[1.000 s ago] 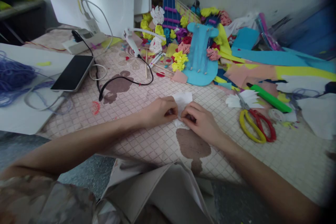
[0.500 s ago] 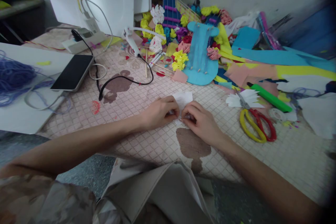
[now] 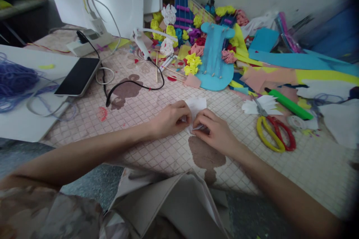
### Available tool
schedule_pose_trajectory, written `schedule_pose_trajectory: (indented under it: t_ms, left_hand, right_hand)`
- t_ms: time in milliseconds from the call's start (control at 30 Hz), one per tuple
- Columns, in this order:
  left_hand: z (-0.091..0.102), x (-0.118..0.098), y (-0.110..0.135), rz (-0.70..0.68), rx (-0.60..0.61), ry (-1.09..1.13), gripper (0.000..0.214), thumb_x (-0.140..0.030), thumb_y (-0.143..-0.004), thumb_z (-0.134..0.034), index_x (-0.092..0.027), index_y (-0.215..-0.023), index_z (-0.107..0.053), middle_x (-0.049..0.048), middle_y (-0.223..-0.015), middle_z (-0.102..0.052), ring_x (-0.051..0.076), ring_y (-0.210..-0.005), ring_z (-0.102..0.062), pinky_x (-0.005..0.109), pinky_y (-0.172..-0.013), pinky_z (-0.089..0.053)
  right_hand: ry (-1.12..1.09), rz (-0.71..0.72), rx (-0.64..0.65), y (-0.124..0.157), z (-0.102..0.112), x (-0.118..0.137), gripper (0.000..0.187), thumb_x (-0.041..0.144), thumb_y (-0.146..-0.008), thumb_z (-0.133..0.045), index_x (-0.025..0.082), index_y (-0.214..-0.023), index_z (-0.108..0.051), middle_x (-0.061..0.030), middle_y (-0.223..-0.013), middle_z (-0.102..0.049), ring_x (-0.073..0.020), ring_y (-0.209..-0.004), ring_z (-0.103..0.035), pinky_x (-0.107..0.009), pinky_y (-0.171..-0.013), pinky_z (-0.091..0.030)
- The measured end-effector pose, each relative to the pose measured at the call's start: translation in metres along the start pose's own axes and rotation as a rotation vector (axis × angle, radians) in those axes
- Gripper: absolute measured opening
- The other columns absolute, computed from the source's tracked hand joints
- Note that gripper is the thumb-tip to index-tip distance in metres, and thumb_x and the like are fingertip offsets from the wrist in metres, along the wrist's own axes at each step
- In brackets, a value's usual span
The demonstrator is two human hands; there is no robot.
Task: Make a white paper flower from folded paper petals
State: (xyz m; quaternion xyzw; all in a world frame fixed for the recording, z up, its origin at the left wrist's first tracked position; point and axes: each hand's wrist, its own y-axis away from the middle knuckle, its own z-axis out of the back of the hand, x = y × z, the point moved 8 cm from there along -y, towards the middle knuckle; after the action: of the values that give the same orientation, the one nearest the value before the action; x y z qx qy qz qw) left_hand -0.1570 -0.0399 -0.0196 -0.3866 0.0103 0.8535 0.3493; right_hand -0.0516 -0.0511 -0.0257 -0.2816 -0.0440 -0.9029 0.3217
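Note:
A small sheet of thin white paper (image 3: 198, 104) is pinched between my two hands, just above the patterned tablecloth (image 3: 140, 119). My left hand (image 3: 175, 119) is closed on the paper's left side, fingers bent and thumb pressed in. My right hand (image 3: 211, 127) grips the near right part between thumb and fingertips, a folded bit showing at the thumb. The paper's far edge sticks out flat beyond the fingers; its near part is mostly hidden by them. Scissors (image 3: 272, 130) with one yellow and one red handle lie to the right of my right hand.
Beyond my hands lies a blue cut-out (image 3: 215, 59) strung with thread, among crumpled paper flowers. A white glue gun (image 3: 141, 44) trails a black cord. Left are a phone (image 3: 78, 77) and purple yarn (image 3: 17, 76); right, a green marker (image 3: 290, 104) and paper scraps.
My right fingertips have shifted slightly on the paper's near edge, and more of a folded piece shows by the thumb. My left hand stays nearly where it was.

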Motion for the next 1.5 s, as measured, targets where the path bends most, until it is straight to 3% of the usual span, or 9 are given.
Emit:
schedule_pose_trajectory:
  t_ms: [300,567,767,1033,1133,1200,1300,1367,1500]
  left_hand:
    - [-0.003,0.002,0.002,0.036,0.032,-0.04,0.007,-0.018,-0.078,-0.06,-0.016,-0.083,-0.064,0.0043,-0.089,-0.054,0.013,-0.081,-0.054,0.026,-0.073,-0.046]
    - [0.004,0.01,0.001,0.067,0.054,-0.085,0.023,-0.022,-0.065,-0.074,-0.017,-0.086,-0.064,0.0044,-0.092,-0.055,0.018,-0.09,-0.053,0.03,-0.077,-0.046]
    - [0.003,0.009,0.001,0.064,0.1,-0.047,0.014,-0.025,-0.077,-0.063,-0.016,-0.087,-0.063,0.0049,-0.092,-0.054,0.014,-0.084,-0.054,0.026,-0.072,-0.046]
    - [0.014,0.014,0.002,0.067,-0.075,-0.27,0.008,-0.014,-0.077,-0.059,-0.015,-0.085,-0.058,0.0061,-0.092,-0.054,0.018,-0.088,-0.052,0.032,-0.077,-0.044]
    - [0.023,0.006,0.003,0.031,-0.167,-0.271,0.005,-0.014,-0.08,-0.055,-0.015,-0.085,-0.057,0.006,-0.091,-0.055,0.018,-0.089,-0.052,0.033,-0.079,-0.043]
    - [0.018,-0.004,0.003,-0.043,-0.136,-0.2,0.006,-0.014,-0.083,-0.052,-0.015,-0.084,-0.057,0.0051,-0.088,-0.056,0.016,-0.085,-0.053,0.03,-0.077,-0.043]
    - [0.0,-0.012,0.003,-0.106,0.008,-0.132,0.009,-0.014,-0.086,-0.049,-0.015,-0.086,-0.058,0.0043,-0.086,-0.058,0.014,-0.083,-0.054,0.027,-0.076,-0.043]
    - [-0.008,-0.011,0.003,-0.094,0.058,-0.146,0.009,-0.015,-0.086,-0.049,-0.015,-0.086,-0.058,0.0044,-0.086,-0.059,0.014,-0.084,-0.054,0.028,-0.077,-0.042]
    - [-0.011,-0.005,0.003,-0.052,0.075,-0.169,0.008,-0.017,-0.086,-0.048,-0.015,-0.089,-0.056,0.0041,-0.087,-0.06,0.014,-0.083,-0.055,0.029,-0.077,-0.041]
  right_hand:
    - [0.014,-0.026,-0.017,0.0,0.001,0.001,0.002,0.022,-0.082,-0.057,0.021,-0.083,-0.056,-0.0031,-0.095,-0.054,-0.0148,-0.082,-0.056,-0.027,-0.066,-0.044]
    - [0.046,-0.022,-0.01,0.0,0.0,0.004,0.011,0.026,-0.079,-0.06,0.022,-0.088,-0.056,-0.0026,-0.097,-0.055,-0.0147,-0.079,-0.057,-0.027,-0.062,-0.042]
    - [0.182,-0.06,-0.073,-0.002,-0.003,0.007,0.015,0.034,-0.081,-0.058,0.021,-0.083,-0.052,-0.0033,-0.094,-0.054,-0.0168,-0.079,-0.057,-0.028,-0.06,-0.039]
    - [0.169,-0.063,-0.084,-0.001,-0.003,0.005,0.015,0.033,-0.079,-0.06,0.022,-0.083,-0.051,-0.0023,-0.093,-0.054,-0.0155,-0.076,-0.056,-0.028,-0.059,-0.039]
    - [0.163,-0.067,-0.083,-0.001,-0.003,0.005,0.015,0.034,-0.08,-0.06,0.022,-0.084,-0.051,-0.0026,-0.094,-0.054,-0.0152,-0.074,-0.056,-0.028,-0.059,-0.04]
    - [0.156,-0.066,-0.08,-0.001,-0.003,0.005,0.016,0.035,-0.081,-0.059,0.022,-0.085,-0.051,-0.0032,-0.094,-0.054,-0.0161,-0.075,-0.056,-0.029,-0.06,-0.04]
    - [0.133,-0.058,-0.057,-0.002,-0.003,0.002,0.008,0.028,-0.083,-0.056,0.022,-0.086,-0.051,-0.004,-0.096,-0.053,-0.0176,-0.08,-0.056,-0.03,-0.064,-0.042]
    - [0.099,-0.057,-0.049,-0.003,-0.003,-0.002,0.003,0.02,-0.085,-0.051,0.022,-0.087,-0.05,-0.0041,-0.096,-0.052,-0.0179,-0.083,-0.055,-0.031,-0.068,-0.043]
    - [-0.002,-0.054,-0.079,-0.004,0.002,-0.008,0.011,0.013,-0.085,-0.045,0.023,-0.088,-0.048,-0.0041,-0.096,-0.052,-0.0177,-0.085,-0.054,-0.032,-0.072,-0.044]
